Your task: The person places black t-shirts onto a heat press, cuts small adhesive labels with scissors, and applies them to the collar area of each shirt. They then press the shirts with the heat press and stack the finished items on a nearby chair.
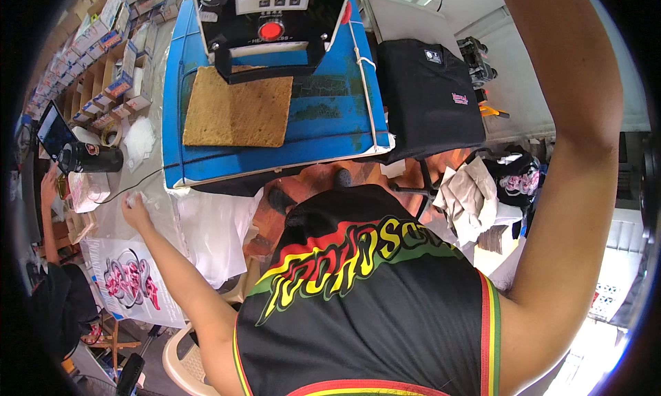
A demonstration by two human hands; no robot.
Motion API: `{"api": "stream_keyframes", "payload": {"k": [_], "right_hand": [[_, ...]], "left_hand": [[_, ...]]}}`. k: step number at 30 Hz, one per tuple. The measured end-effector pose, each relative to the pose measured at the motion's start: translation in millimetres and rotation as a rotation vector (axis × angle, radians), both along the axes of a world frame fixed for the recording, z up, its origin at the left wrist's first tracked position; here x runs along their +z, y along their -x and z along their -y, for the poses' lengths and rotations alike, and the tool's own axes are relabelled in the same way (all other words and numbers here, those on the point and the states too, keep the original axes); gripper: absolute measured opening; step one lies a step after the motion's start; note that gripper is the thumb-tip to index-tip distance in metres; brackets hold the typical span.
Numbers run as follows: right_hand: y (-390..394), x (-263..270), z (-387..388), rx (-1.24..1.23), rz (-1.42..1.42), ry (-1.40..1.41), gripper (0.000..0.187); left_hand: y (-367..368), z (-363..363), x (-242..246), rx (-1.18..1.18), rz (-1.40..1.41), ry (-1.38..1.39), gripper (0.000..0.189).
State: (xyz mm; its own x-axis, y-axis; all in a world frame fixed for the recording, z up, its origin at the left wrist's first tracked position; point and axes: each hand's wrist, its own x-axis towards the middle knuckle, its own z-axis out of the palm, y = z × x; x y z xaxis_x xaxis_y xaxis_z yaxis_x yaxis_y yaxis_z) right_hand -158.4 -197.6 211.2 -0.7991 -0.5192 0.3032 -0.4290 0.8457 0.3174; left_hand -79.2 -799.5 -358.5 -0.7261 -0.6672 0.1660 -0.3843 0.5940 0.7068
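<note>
My left hand is over the grey tabletop at the left, with a small crumpled whitish scrap in its fingers. My right hand is out of view; only the raised right arm shows, reaching past the top edge. Before me is a heat press with a lit display, a red button and a black bar handle. Partly under that handle, a brown pad lies on the blue-covered board. To the board's right rests a folded black T-shirt with a small pink chest print.
A printed transfer film hangs at the table's left front. Beyond it are a black bottle, a thin cable and stacked cardboard boxes. A co-worker's arm shows far left. Crumpled brown paper sits at the right.
</note>
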Motion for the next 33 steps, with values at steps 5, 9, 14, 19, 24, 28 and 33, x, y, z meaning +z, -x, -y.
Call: {"api": "stream_keyframes", "payload": {"k": [5, 9, 14, 19, 24, 28, 33], "right_hand": [[-23.2, 25.8, -46.2, 0.005, 0.033, 0.146, 0.026], [-32.5, 6.0, -144.2, -0.038, 0.054, 0.627, 0.023], [-37.1, -78.1, -354.1, -0.110, 0.183, 0.810, 0.035], [-88.8, -231.2, -437.9, -0.097, 0.785, 1.547, 0.044], [-124.9, -305.6, -476.2, -0.246, 0.761, 2.000, 0.050], [-122.8, -301.8, -498.5, -0.299, 0.815, 2.079, 0.051], [-111.3, -314.9, -506.7, -0.368, 0.644, 2.067, 0.047]], "left_hand": [[-82.2, -105.4, 82.7, 0.092, -0.429, -0.377, 0.060], [-151.0, -212.1, 245.5, -0.661, -1.427, -1.318, 0.029], [-117.4, -429.8, 366.1, -1.544, -0.641, -1.478, 0.042], [-29.2, -688.6, 350.4, -1.367, 0.075, -0.429, 0.093], [21.7, -843.7, 313.0, -1.496, 0.259, -0.322, 0.127], [30.0, -902.2, 319.8, -1.659, 0.301, -0.180, 0.127], [43.6, -930.0, 312.5, -1.646, 0.186, -0.191, 0.117]]}}
